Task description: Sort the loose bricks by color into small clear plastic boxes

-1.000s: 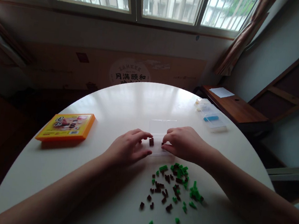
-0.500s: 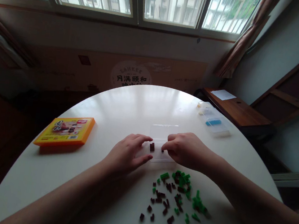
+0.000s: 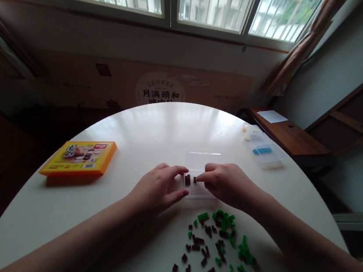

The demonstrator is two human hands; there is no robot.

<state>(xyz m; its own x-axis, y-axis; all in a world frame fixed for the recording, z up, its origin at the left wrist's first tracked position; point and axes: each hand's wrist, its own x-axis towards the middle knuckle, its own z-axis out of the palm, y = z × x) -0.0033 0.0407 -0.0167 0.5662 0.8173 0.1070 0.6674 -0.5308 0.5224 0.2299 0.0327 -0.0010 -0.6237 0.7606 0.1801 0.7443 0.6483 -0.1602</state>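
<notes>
A small clear plastic box (image 3: 202, 161) lies open on the round white table (image 3: 156, 128). My left hand (image 3: 157, 188) rests at the box's left edge, thumb and forefinger curved around it. My right hand (image 3: 227, 183) is over the box, its fingers pinched on a tiny brown brick (image 3: 195, 179). Another brown brick (image 3: 187, 180) lies inside the box between my hands. A scatter of small brown and green bricks (image 3: 216, 242) lies on the table just in front of my right forearm.
An orange and yellow flat box (image 3: 79, 156) lies at the table's left. Clear containers with a blue piece (image 3: 262, 150) stand at the right rim. Beyond it is a wooden side table with a paper (image 3: 271, 116). Windows span the far wall.
Both hands stay at the clear box; my right fingertips have closed in slightly toward the brown brick. The view has tipped up a little, so everything sits lower in the picture.
</notes>
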